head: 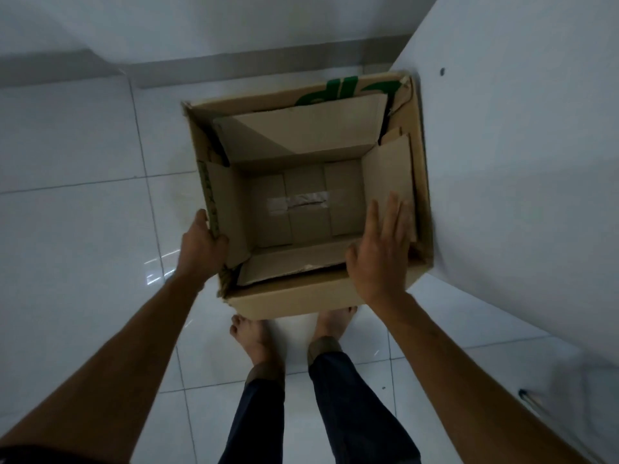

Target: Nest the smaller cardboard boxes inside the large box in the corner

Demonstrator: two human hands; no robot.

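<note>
A large brown cardboard box [294, 301] stands open on the white tiled floor against the wall on the right, with green lettering on its far flap. A smaller open cardboard box [308, 209] sits inside it, its flaps standing up and tape across its bottom. My left hand [201, 244] grips the upright left flap of the inner box near its front corner. My right hand [382, 249] lies flat, fingers spread, against the inner box's right flap.
A white wall [522, 162] runs along the right side, touching the big box. Another wall with a grey skirting [234, 61] closes the corner behind it. My bare feet [254, 339] stand just in front of the box on glossy tiles.
</note>
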